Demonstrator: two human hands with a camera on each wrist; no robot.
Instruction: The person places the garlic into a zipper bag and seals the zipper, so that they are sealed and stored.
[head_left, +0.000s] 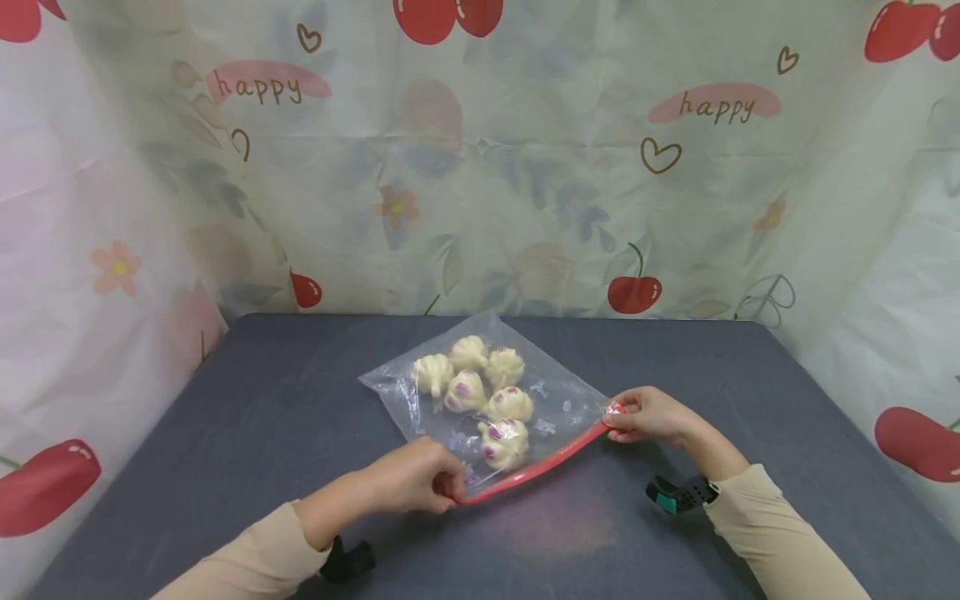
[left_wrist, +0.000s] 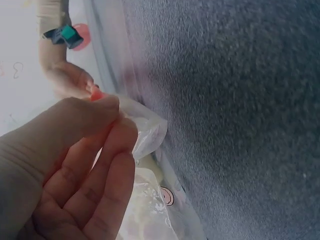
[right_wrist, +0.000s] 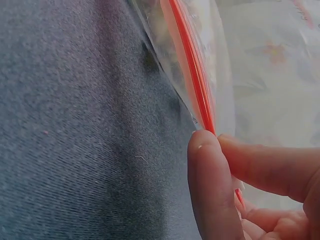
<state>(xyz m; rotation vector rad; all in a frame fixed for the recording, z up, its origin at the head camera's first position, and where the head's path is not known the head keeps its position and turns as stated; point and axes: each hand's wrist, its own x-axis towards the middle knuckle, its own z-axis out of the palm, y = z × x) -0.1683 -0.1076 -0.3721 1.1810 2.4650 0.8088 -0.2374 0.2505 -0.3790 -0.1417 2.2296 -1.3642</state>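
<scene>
A clear zip bag point(head_left: 555, 408) with a red zip strip point(head_left: 543, 464) along its near edge lies tilted on the table. Inside it are several whitish garlic bulbs point(head_left: 504, 442) with purple patches. My left hand point(head_left: 416, 477) pinches the near left end of the strip between thumb and fingers. At the strip's other end, my right hand point(head_left: 648, 417) pinches the bag's right corner. The right wrist view shows the red strip point(right_wrist: 192, 65) running up from the thumb and finger. In the left wrist view, the left hand point(left_wrist: 85, 165) hides part of the bag.
The dark grey table point(head_left: 300, 367) stretches out on all sides of the bag. A patterned curtain point(head_left: 480, 208) hangs behind it and along both sides. Black wrist straps point(head_left: 681, 494) hang at both sleeves.
</scene>
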